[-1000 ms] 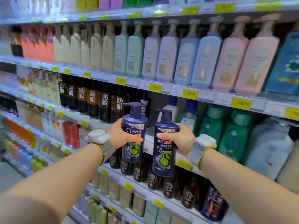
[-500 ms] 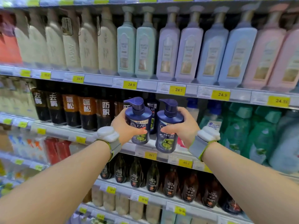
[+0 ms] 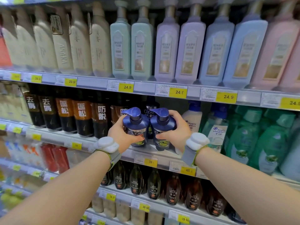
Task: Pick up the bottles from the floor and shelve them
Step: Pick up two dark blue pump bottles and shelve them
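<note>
We hold two pump bottles side by side at the middle shelf [image 3: 113, 148] edge: left bottle [image 3: 136, 127] in our left hand [image 3: 123, 135], right bottle [image 3: 162, 125] in our right hand [image 3: 177, 132]. Another bottle [image 3: 151, 108] stands behind them.

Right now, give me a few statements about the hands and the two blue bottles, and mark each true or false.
1. The left hand grips the left blue bottle. True.
2. The right hand is empty. False: it grips the right blue bottle.
3. Both bottles have blue pump tops. True.
4. The bottles are at the top shelf with the pastel bottles. False: they are one shelf lower, beside the white Head & Shoulders bottle.
</note>
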The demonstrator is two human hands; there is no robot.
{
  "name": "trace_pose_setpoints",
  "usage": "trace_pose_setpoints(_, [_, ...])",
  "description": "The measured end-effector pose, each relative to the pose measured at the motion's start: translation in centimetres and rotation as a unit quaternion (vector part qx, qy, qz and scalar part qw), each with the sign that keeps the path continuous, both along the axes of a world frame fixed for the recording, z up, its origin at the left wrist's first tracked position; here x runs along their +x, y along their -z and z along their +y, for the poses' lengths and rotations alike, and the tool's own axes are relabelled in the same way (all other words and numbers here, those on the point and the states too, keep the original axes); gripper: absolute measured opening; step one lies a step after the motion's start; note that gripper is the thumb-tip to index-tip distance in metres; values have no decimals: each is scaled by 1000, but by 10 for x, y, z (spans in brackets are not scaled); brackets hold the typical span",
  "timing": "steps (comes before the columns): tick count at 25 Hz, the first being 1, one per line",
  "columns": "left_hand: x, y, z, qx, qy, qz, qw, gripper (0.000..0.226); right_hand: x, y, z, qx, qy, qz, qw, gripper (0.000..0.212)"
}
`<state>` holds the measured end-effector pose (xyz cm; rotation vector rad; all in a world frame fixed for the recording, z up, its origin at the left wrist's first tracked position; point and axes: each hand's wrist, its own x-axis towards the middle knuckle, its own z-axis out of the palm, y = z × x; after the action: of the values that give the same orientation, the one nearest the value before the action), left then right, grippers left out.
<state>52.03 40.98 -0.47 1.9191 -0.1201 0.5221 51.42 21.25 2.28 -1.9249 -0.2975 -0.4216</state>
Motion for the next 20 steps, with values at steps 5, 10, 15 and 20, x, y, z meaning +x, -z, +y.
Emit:
trace_pose_setpoints(5, [8, -7, -2, 29, -5, 9, 1000, 78, 18, 9, -2, -13, -9, 7, 1000, 70])
trace_pose_setpoints(10, [13, 0, -13, 45, 38, 26, 998, 71, 31, -3, -9, -87, -5, 8, 996, 76])
trace_pose_setpoints(15, [13, -8, -14, 70, 26, 6, 997, 65, 34, -21, -14, -184, 10, -21, 983, 63])
trace_pose_setpoints(20, [8, -16, -10, 87, -15, -8, 996, 65, 32, -34, -13, -213, -8, -13, 977, 53])
